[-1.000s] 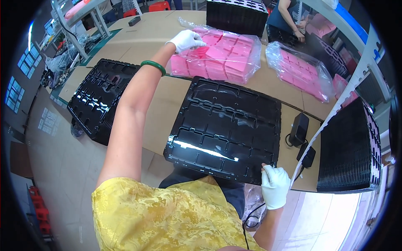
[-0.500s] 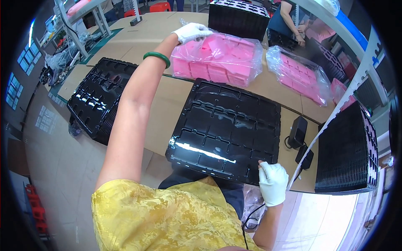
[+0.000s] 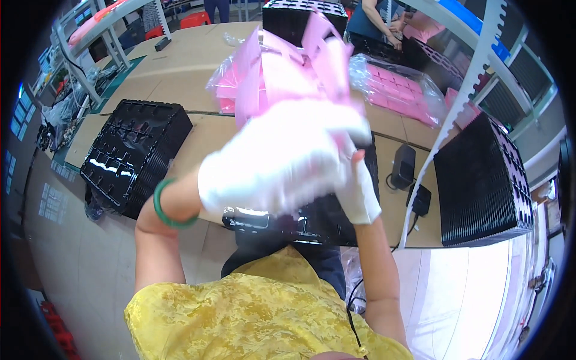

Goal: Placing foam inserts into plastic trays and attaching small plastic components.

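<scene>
My left hand, in a white glove and smeared by motion, is raised close above the black plastic tray. It grips slotted pink foam sheets, which stand up beyond its fingers. Close against it, my right hand is also gloved, with a bare thumb tip showing. The right fingers are hidden behind the left hand, so their hold cannot be made out. Both hands cover most of the tray. Behind the raised sheets lies a clear plastic bag of pink foam, partly hidden.
A stack of black trays sits at left, another at right. A black adapter with a cable lies near a notched metal upright. Another bag of pink foam lies at back right, near a co-worker's arm.
My left hand has come back from the foam bag toward me, bringing pink foam sheets. My right hand has left the tray's near right corner and risen to meet it. The view has shifted slightly.
</scene>
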The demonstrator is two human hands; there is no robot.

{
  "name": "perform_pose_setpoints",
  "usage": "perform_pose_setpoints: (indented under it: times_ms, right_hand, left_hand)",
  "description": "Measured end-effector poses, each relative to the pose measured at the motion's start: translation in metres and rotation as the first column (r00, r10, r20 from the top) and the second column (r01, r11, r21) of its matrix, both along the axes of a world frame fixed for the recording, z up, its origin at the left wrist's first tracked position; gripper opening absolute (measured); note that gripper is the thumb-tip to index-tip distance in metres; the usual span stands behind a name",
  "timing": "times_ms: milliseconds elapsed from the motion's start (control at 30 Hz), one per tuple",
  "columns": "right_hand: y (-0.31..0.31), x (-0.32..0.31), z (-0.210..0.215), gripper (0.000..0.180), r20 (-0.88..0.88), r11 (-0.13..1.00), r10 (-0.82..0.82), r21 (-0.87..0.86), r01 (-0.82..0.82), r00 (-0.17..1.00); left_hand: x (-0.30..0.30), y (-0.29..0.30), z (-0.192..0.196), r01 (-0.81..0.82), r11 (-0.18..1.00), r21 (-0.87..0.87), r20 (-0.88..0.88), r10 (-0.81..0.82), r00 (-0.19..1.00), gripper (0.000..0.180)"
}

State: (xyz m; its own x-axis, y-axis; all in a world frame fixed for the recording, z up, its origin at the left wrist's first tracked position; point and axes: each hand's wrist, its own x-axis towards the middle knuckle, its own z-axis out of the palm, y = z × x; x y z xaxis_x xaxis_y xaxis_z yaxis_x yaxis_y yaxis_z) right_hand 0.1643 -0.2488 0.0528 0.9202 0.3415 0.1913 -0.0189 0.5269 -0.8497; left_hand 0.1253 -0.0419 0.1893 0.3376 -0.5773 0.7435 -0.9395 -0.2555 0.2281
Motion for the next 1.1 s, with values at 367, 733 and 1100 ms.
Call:
perform_pose_setpoints:
  times_ms: [367, 733, 1100]
  right_hand:
    - [-0.023, -0.064, 0.033, 0.039, -0.101, 0.999, -0.036, 0.031, 0.040, 0.994]
    - [-0.076, -0.125, 0.022, 0.086, 0.049, 0.994, 0.076, -0.085, -0.072, 0.996]
    - [-0.073, -0.052, 0.004, 0.029, 0.136, 0.615, -0.454, -0.667, 0.421, 0.880]
  left_hand:
    - [-0.065, 0.037, -0.096, -0.587, 0.662, -0.467, -0.761, 0.037, 0.648, 0.072]
    - [-0.081, -0.003, -0.139, -0.282, 0.722, -0.632, -0.759, -0.650, 0.037, 0.060]
    - [-0.028, 0.043, -0.134, -0.652, 0.721, -0.233, -0.951, -0.031, 0.306, 0.029]
